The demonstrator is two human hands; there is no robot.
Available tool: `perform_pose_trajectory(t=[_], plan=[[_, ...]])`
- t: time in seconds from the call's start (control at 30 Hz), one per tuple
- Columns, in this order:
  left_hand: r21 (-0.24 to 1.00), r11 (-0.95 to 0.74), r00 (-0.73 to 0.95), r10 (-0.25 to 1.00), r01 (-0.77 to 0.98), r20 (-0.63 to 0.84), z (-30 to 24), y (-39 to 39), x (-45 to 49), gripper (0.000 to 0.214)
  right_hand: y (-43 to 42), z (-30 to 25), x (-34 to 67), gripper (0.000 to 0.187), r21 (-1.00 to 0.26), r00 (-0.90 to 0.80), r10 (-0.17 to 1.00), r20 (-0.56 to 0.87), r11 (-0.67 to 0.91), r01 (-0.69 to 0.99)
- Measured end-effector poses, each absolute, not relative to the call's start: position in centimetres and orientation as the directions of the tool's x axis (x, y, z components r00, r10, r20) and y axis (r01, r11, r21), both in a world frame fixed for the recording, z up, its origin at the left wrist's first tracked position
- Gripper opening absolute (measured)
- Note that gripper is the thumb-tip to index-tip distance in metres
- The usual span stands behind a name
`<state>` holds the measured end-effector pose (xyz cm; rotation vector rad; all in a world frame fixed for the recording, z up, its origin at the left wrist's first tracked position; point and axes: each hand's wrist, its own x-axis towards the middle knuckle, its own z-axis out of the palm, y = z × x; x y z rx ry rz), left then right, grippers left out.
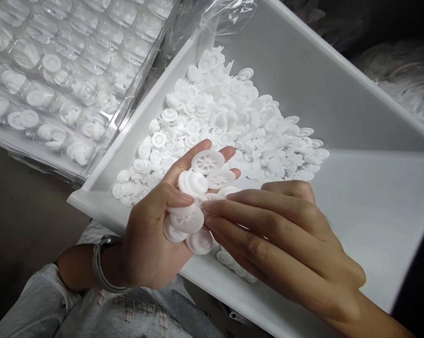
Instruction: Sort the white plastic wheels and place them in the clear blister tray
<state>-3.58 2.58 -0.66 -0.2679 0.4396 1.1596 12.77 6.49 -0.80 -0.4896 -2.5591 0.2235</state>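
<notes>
My left hand (151, 234) is palm up over a white bin (370, 202), closed around several white plastic gears (190, 219). Its thumb presses on them, and the other fingers support them from behind. Some of these gears are flat with spoked centres; others have a raised, stepped hub. My right hand (285, 239) reaches in from the right with its fingers close together, their tips on the gears in the left palm. Its thumb is mostly hidden, as is the exact gear under the fingertips. A large heap of similar gears (226, 117) lies in the bin below and beyond.
At the upper left stands a clear compartment tray (123, 105) with white parts in many of its pockets. Clear plastic film (229, 16) hangs over the bin's far corner. More bagged material (405, 75) lies beyond the bin's right wall. A few gears (233, 265) sit near the bin's front wall.
</notes>
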Motion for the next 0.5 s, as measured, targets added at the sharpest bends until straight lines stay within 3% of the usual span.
perform_pose_trajectory(t=[0.1, 0.33, 0.5], plan=[[0.002, 0.377, 0.333, 0.82, -0.926, -0.466, -0.68, 2.63, -3.55, 0.05, 6.51, -0.14, 12.63, 0.018, -0.231, -0.827, 0.416, 0.378, 0.907, 0.351], [0.012, 0.382, 0.333, 0.821, -0.924, -0.463, -0.92, 2.55, -3.63, 0.052, 6.98, -0.6, 13.12, 0.012, -0.282, -0.829, 0.419, 0.371, 0.901, 0.329], [0.035, 0.405, 0.345, 0.817, -0.914, -0.462, -0.85, 2.55, -3.68, 0.05, 6.25, -0.29, 12.55, 0.013, -0.256, -0.762, 0.467, 0.449, 0.884, 0.391]])
